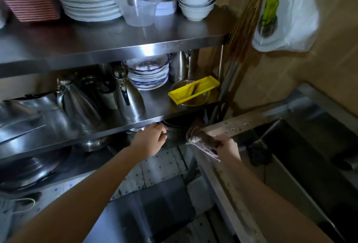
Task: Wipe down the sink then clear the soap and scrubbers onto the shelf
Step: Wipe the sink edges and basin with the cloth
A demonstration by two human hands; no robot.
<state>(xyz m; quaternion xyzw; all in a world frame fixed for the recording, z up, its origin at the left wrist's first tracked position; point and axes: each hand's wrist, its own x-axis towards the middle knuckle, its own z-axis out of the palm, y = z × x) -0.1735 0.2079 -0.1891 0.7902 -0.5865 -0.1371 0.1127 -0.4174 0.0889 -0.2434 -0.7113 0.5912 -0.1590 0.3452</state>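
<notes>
Sink [302,146] steel, dim, rim speckled with grit at its near-left corner, where right hand [228,146] fingers close on a damp brownish rag [203,142], forearm stretched along the edge; left hand [151,138] half-curled, empty, at the shelf [81,138] front edge.

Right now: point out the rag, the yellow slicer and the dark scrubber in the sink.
rag [203,139]: head view, on the bunched brown part just left of the right hand.
yellow slicer [193,90]: head view, on its frame above the metal bowl.
dark scrubber [258,153]: head view, on its middle.
</notes>
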